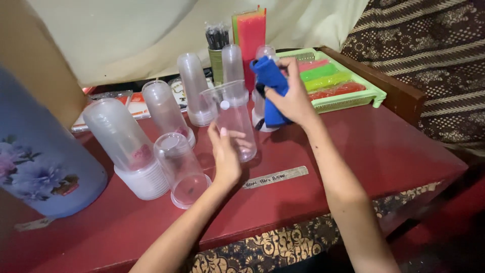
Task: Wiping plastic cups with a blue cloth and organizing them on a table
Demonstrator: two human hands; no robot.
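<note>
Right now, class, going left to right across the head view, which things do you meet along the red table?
Blue flowered flask → stack of upside-down clear cups → clear cup at the left hand → blue cloth in the right hand → green tray.

Dim, warm indoor light falls from above and behind onto the dark red worktop (pixel 384 146), leaving its near edge and the lower right corner in deep shadow. Soft highlights glint on the clear plastic cups (pixel 232 119), while the pale cloth backdrop (pixel 131 35) reads brightest. The right hand (pixel 293 98) and its blue cloth (pixel 270 86) are slightly motion-blurred. The flowered blue flask (pixel 40 162) at the left edge looms large, soft and stretched by the wide lens.
</note>
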